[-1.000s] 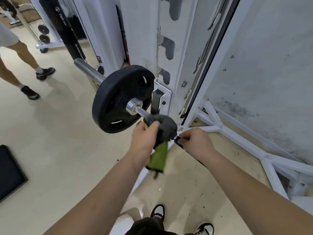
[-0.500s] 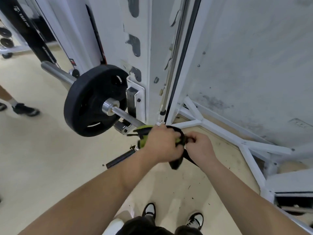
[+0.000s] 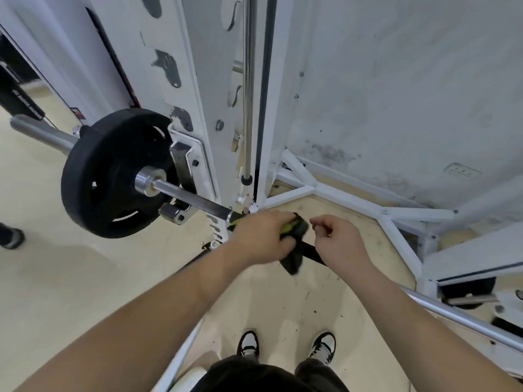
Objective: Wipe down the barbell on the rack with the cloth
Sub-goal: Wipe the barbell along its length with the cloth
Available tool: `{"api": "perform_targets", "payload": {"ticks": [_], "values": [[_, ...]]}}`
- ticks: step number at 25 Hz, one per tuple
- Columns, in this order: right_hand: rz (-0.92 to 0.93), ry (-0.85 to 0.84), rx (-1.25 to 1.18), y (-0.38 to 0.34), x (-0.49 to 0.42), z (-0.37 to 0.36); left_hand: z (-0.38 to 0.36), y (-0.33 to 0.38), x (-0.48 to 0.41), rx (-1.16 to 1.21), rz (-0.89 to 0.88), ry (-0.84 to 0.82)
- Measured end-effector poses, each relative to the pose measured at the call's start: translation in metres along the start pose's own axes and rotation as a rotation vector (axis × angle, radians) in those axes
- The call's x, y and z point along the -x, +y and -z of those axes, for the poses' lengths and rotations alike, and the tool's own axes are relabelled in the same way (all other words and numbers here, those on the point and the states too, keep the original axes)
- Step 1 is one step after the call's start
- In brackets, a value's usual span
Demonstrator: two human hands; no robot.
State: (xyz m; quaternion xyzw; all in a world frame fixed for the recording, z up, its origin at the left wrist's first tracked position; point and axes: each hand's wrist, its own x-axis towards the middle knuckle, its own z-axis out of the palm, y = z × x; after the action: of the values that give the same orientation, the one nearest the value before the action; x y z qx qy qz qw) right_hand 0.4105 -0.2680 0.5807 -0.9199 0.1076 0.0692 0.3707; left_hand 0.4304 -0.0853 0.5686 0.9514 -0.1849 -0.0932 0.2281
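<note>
I see a stained white wall (image 3: 396, 80) behind, a cream floor (image 3: 56, 292) speckled with dark crumbs, my two black-and-white shoes (image 3: 285, 345) below, and someone's dark shoe (image 3: 10, 236) at far left.

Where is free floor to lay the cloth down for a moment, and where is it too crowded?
Free: the beige floor left of the weight plate, and the patch between the hands and the shoes. Crowded: around the white rack upright and its base struts, where the left hand grips the cloth on the barbell beside the right hand.
</note>
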Motion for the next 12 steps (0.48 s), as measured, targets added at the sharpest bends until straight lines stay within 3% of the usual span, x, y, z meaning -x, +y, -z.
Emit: {"api": "perform_targets", "payload": {"ticks": [4,6,9,10,12], "values": [[0.011,-0.036,0.094,0.014,0.009,-0.001,0.013,-0.038,-0.003,0.003,0.389,0.212],[0.059,-0.035,0.150,0.016,0.012,-0.006,-0.009,-0.005,0.009,-0.022,0.220,0.252],[0.103,-0.047,0.181,0.010,0.009,-0.010,-0.015,0.000,0.019,-0.006,-0.052,0.110],[0.115,-0.050,0.189,0.008,0.008,-0.011,-0.006,-0.016,0.016,-0.007,-0.019,0.099],[0.117,-0.047,0.191,0.008,0.007,-0.012,0.002,-0.036,0.007,-0.006,0.232,0.213]]}}
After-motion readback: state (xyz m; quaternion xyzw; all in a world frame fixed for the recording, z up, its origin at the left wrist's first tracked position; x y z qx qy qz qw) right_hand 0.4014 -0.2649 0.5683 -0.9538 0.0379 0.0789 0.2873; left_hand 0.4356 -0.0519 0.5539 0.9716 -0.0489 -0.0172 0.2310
